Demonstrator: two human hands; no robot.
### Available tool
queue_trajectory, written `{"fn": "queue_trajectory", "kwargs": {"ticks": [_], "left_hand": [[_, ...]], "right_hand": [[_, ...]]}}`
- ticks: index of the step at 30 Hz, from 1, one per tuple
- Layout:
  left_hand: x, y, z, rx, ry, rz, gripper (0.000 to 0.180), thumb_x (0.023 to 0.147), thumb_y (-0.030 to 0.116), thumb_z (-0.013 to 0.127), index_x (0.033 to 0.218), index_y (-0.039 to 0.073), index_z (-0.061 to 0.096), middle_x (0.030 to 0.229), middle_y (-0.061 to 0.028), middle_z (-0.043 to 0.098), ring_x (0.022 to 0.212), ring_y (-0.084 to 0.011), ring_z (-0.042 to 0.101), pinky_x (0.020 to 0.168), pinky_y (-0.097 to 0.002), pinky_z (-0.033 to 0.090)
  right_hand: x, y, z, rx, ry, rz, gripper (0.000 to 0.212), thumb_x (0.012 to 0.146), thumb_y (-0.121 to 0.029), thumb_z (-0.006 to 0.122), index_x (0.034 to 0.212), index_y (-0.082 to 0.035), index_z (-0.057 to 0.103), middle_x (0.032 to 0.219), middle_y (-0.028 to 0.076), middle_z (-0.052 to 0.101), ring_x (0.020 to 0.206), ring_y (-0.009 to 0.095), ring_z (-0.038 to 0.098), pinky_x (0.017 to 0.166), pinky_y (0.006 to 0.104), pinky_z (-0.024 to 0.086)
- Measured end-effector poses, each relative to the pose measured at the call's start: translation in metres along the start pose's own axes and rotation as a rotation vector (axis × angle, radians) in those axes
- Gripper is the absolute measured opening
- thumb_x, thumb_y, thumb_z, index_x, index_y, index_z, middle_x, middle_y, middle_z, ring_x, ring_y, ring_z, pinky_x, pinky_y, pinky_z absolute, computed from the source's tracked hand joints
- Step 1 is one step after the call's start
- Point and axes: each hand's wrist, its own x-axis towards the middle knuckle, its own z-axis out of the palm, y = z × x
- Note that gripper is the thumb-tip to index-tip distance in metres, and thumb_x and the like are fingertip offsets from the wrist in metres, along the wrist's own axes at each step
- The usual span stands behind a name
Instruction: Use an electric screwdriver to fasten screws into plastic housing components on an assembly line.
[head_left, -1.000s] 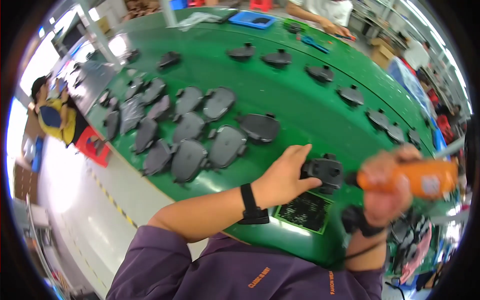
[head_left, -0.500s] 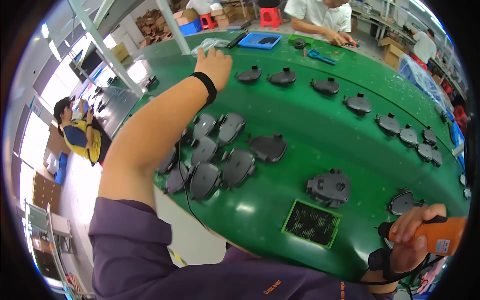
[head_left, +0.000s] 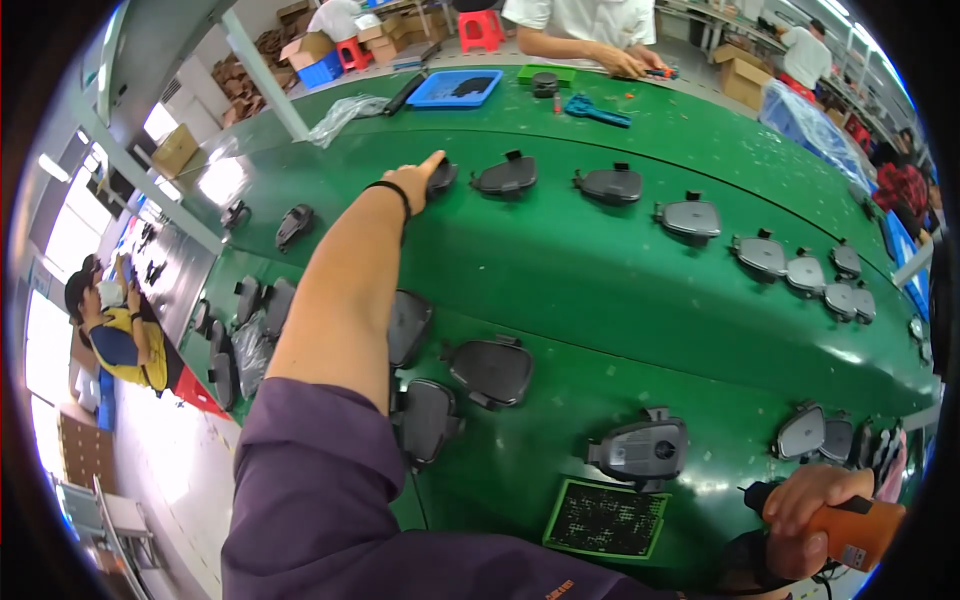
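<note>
My left hand [head_left: 412, 188] reaches far forward. Its fingers close on the left edge of a dark grey rounded plastic housing [head_left: 442, 178], the left one of a row; the thumb is hidden. My right hand [head_left: 812, 505] is wrapped round an orange electric screwdriver [head_left: 857, 530] at the lower right, its black tip pointing left. Left of that hand lies a housing with a round opening [head_left: 642, 447]. Just below it is a green-rimmed tray [head_left: 607, 518] of small black pieces, probably screws.
More housings [head_left: 690, 217] run along the green table [head_left: 560, 270] to the right. Others [head_left: 490, 370] lie near my left forearm, partly hidden. A blue tray [head_left: 455, 88] and a teal tool [head_left: 597, 110] lie at the far side, before a co-worker's hands [head_left: 630, 62].
My left hand has come down onto the left housing of the far row. The view has shifted, bringing more of the table's left side into sight. The screwdriver stays in my right hand.
</note>
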Motion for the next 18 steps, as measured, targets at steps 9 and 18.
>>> {"fn": "queue_trajectory", "kwargs": {"ticks": [9,18], "left_hand": [[-0.032,-0.029,-0.002,-0.104,0.028,-0.081,0.037,0.088,0.004,0.056,0.124,0.007,0.063,0.115,-0.0241,0.070,0.111,-0.0406,0.066,0.094,-0.0488,0.053],[-0.228,-0.129,-0.118,-0.027,0.303,-0.057,0.030,0.088,0.017,0.060,0.109,-0.004,0.063,0.106,-0.0297,0.069,0.103,-0.0462,0.066,0.092,-0.0507,0.051]], "right_hand": [[0.012,-0.012,0.007,0.092,-0.255,0.042,0.040,0.096,-0.018,0.065,0.131,-0.004,0.051,0.081,0.010,0.057,0.068,0.023,0.055,0.066,0.0405,0.050],[0.005,-0.013,-0.008,0.257,-0.362,-0.004,0.041,0.096,-0.017,0.064,0.133,-0.004,0.050,0.083,0.013,0.060,0.069,0.025,0.056,0.065,0.0391,0.050]]}}
